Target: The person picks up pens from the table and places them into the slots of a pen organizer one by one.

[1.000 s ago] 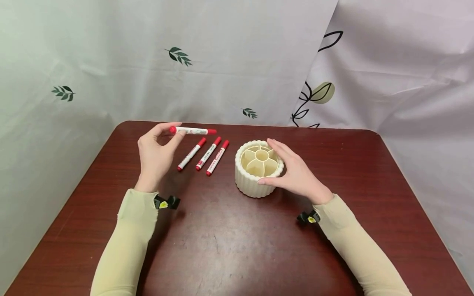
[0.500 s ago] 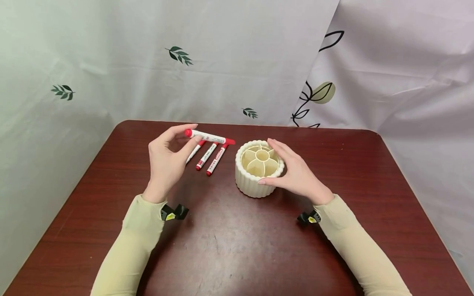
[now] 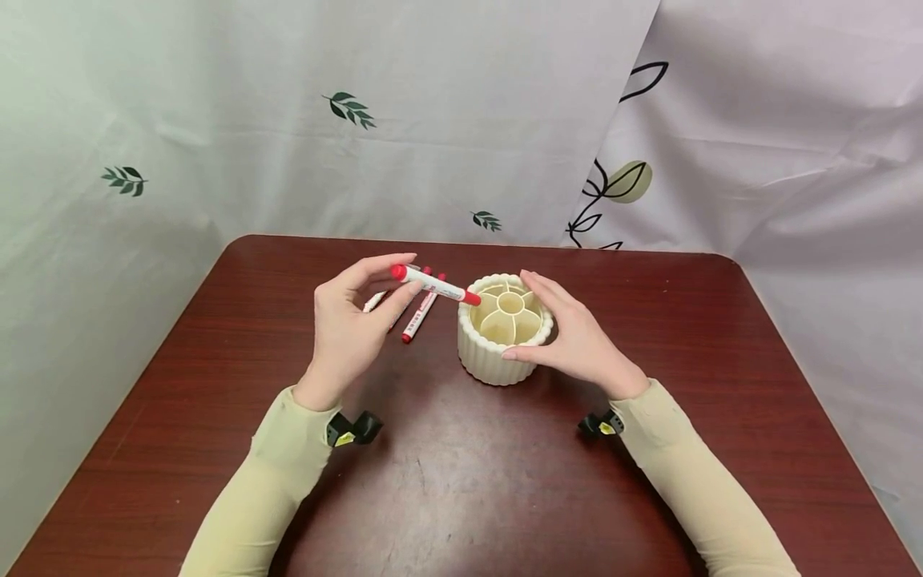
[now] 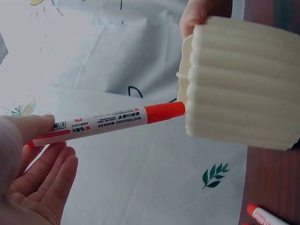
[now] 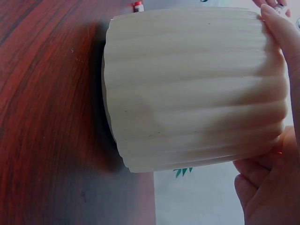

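Left hand (image 3: 346, 324) pinches white whiteboard marker with red cap (image 3: 435, 285) near tail end, cap tip at rim of cream ribbed plastic pen holder (image 3: 497, 353); marker light, rigid, smooth. Right hand (image 3: 577, 336) grips holder wall on counter (image 3: 469, 481)

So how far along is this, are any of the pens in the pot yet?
None yet: every compartment of the ribbed pot looks empty. The left hand pinches one red marker, its cap at the pot's rim. The right hand grips the pot's side. Three markers lie on the table behind the left hand.
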Demonstrator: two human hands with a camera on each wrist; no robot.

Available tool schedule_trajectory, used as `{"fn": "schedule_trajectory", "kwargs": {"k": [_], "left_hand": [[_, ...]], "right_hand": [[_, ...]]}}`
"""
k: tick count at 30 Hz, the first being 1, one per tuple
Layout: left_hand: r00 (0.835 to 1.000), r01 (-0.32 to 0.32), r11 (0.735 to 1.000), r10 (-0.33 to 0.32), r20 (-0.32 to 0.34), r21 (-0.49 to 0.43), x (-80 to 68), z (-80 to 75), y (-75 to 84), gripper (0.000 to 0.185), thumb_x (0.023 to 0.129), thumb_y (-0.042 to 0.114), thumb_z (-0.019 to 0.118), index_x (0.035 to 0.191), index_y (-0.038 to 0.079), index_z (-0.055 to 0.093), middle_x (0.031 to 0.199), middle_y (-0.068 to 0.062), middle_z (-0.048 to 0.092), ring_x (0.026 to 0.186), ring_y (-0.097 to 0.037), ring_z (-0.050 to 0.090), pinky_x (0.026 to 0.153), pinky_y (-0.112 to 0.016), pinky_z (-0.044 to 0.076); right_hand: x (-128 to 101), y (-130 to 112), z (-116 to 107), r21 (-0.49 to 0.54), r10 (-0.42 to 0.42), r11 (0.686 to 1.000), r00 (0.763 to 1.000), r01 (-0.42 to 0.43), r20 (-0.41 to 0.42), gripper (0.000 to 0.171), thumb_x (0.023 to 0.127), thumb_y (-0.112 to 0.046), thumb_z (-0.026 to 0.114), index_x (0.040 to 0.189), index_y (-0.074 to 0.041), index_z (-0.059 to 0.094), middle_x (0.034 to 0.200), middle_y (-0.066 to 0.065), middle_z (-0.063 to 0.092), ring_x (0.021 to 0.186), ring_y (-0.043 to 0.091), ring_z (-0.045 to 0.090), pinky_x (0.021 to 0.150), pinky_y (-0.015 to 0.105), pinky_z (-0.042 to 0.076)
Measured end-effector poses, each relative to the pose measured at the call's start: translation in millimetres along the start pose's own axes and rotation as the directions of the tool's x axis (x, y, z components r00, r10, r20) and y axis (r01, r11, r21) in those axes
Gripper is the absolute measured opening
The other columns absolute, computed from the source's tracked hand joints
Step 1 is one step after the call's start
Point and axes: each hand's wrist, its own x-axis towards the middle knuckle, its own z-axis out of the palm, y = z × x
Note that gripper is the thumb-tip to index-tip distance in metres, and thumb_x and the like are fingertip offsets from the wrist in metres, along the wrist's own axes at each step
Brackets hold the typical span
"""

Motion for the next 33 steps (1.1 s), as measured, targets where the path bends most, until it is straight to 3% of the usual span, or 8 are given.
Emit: {"fn": "schedule_trajectory", "kwargs": {"k": [7,15,21,25,33], "left_hand": [[0.998,-0.004,1.000,0.005,0.060,-0.024,-3.4,9.0,-15.7,0.035,0.086,-0.005,0.079,0.118,0.008,0.075,0.101,-0.004,0.076,0.090,-0.022,0.073,0.078,-0.031,0.059],[0.995,0.036,0.999,-0.036,0.093,-0.005,-2.7,20.6,-23.4,0.038,0.086,-0.006,0.079,0.121,0.006,0.074,0.103,-0.003,0.075,0.090,-0.018,0.071,0.083,-0.033,0.058],[0.992,0.053,0.998,-0.050,0.120,-0.023,-0.7,31.0,-6.8,0.033,0.087,-0.010,0.075,0.119,-0.006,0.068,0.105,-0.017,0.073,0.093,-0.023,0.071,0.084,-0.034,0.058],[0.989,0.069,0.998,-0.066,0.131,-0.015,0.1,36.2,-7.1,0.031,0.087,-0.010,0.075,0.117,-0.005,0.068,0.105,-0.016,0.073,0.093,-0.022,0.071,0.080,-0.029,0.058],[0.982,0.080,0.997,-0.076,0.171,-0.016,-0.9,46.1,-44.4,0.033,0.088,-0.005,0.077,0.119,0.000,0.069,0.106,-0.011,0.073,0.094,-0.022,0.071,0.082,-0.038,0.058]], "right_hand": [[-0.7,-0.1,0.0,0.004,0.009,1.000,1.000,-0.009,0.006,0.108,0.071,-0.055,0.091,0.159,-0.025,0.037,0.160,-0.005,0.035,0.145,0.016,0.034,0.113,0.050,0.036],[-0.3,-0.1,-0.8,0.002,0.007,1.000,1.000,-0.007,0.006,0.108,0.071,-0.055,0.090,0.160,-0.025,0.036,0.160,-0.006,0.034,0.145,0.016,0.033,0.113,0.050,0.035],[1.0,1.3,-0.3,-0.006,-0.004,1.000,1.000,0.004,-0.003,0.108,0.071,-0.056,0.090,0.159,-0.024,0.036,0.160,-0.005,0.035,0.144,0.015,0.034,0.113,0.049,0.036],[1.4,1.8,0.0,-0.007,-0.010,1.000,1.000,0.010,-0.006,0.109,0.071,-0.056,0.090,0.160,-0.024,0.036,0.160,-0.005,0.035,0.144,0.016,0.035,0.113,0.049,0.036],[0.4,2.8,0.3,-0.014,-0.013,1.000,1.000,0.013,-0.002,0.109,0.071,-0.056,0.090,0.159,-0.022,0.036,0.160,-0.004,0.035,0.144,0.017,0.035,0.113,0.050,0.036]]}}
